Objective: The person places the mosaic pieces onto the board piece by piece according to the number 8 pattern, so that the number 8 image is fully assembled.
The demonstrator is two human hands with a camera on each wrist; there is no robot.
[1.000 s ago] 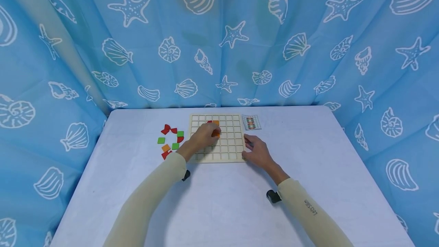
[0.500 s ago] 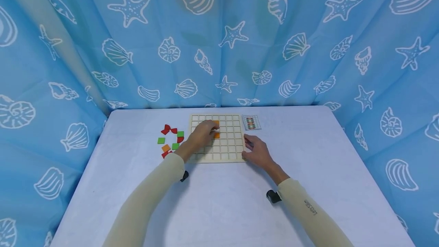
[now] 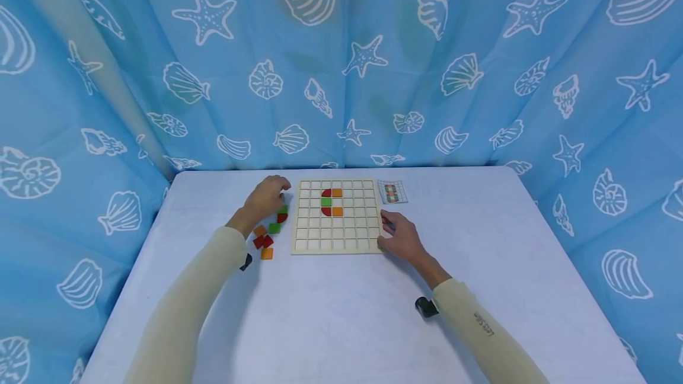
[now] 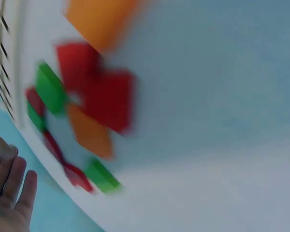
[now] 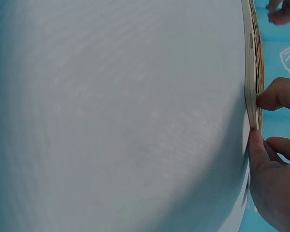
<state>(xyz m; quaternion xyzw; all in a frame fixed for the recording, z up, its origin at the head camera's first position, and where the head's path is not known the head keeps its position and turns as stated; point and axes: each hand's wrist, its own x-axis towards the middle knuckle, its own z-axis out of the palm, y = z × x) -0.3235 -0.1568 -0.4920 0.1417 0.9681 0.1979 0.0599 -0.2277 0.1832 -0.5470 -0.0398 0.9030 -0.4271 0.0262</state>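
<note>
My left hand (image 3: pixel 265 197) hovers above the far end of the loose coloured tiles, fingers loosely bent and nothing visible in them. The left wrist view catches that hand (image 4: pixel 9 188) at its left edge. Beneath and beside it lie a green tile (image 3: pixel 274 228), an orange tile (image 3: pixel 267 253), a red tile (image 3: pixel 268 241) and several others. With thumb and fingers, my right hand (image 3: pixel 400 234) holds the near right corner of the pale wooden grid board (image 3: pixel 357 231). On the board sit a green square (image 3: pixel 326 202), two orange squares (image 3: pixel 337 192) and two rounded red pieces (image 3: pixel 326 211).
A small pattern card (image 3: pixel 392 192) lies just right of the board's far corner. White cloth (image 3: pixel 341 313) covers the table. A blue shell-print curtain (image 3: pixel 341 76) hangs behind and along both sides.
My left hand has left the board and swung left over the loose tiles, uncovering the red, green and orange pieces on the grid. The right hand stays at the board's corner.
</note>
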